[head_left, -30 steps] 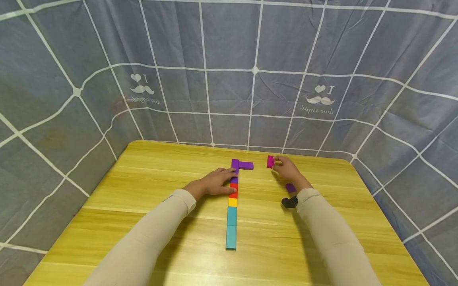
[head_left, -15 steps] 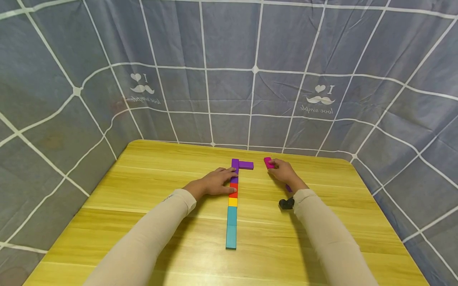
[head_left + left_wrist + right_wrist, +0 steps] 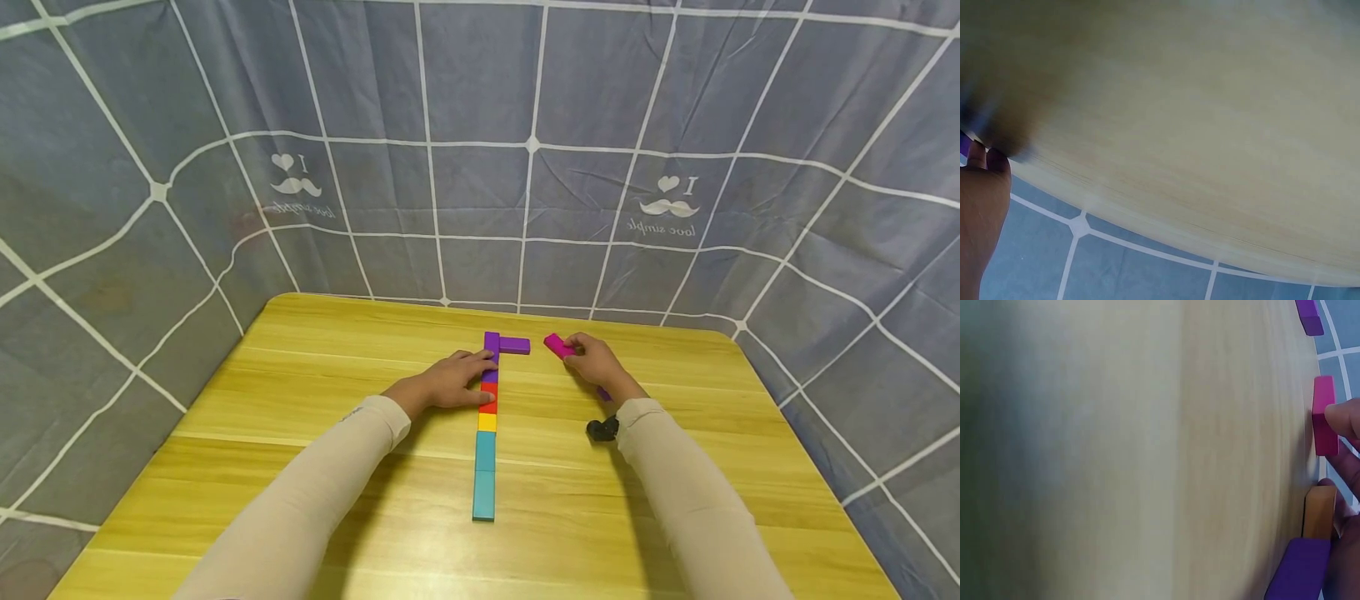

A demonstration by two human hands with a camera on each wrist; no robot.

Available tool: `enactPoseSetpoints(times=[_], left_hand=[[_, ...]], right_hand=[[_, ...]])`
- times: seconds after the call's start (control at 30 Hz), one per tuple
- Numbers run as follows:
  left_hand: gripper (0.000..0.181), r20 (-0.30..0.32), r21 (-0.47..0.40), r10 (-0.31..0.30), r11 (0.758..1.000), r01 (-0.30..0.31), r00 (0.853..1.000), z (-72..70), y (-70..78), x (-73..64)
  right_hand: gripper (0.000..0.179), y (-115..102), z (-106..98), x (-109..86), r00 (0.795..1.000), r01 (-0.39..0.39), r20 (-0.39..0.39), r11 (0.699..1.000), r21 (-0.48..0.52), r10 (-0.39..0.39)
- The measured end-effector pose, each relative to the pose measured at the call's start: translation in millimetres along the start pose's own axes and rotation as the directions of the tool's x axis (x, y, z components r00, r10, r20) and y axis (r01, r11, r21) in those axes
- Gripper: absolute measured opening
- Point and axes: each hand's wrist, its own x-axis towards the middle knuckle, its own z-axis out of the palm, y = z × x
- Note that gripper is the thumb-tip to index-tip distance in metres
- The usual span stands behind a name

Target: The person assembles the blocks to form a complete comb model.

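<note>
A line of blocks runs down the table in the head view: purple (image 3: 491,342), red (image 3: 489,387), yellow (image 3: 487,422) and two teal blocks (image 3: 485,451). A purple block (image 3: 514,345) juts rightward from its far end. My left hand (image 3: 450,381) rests its extended fingers on the purple and red part, partly covering it. Right of the crosswise block, my right hand (image 3: 596,362) pinches a pink block (image 3: 557,345) between thumb and fingers. Beneath that hand, the right wrist view has an orange block (image 3: 1319,512) and a purple block (image 3: 1300,569).
The wooden table (image 3: 570,533) ends at a grey curtain (image 3: 480,192) with white grid lines, which also hangs along both sides. A black object (image 3: 602,430) is at the right wrist, by the sleeve cuff.
My right hand has moved slightly left with the pink block, which has turned from upright in view to slanting toward the crosswise purple block. The left hand stays where it was.
</note>
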Motion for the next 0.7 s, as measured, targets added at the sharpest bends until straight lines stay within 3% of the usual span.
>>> enactPoseSetpoints(times=[0.23,0.7], left_hand=[[0.07,0.002,-0.007,0.006,1.0,-0.006,1.0,1.5,-1.5,-0.2],[0.071,0.009,0.007,0.001,1.0,-0.001,1.0,1.8,-1.4,0.3]], right_hand=[[0.043,-2.0,2.0,-2.8,1.0,0.021,-0.003,1.0,-0.017,-0.021],[0.033,-0.5,1.2,-3.4,0.997,0.073,-0.02,0.994,-0.075,-0.075]])
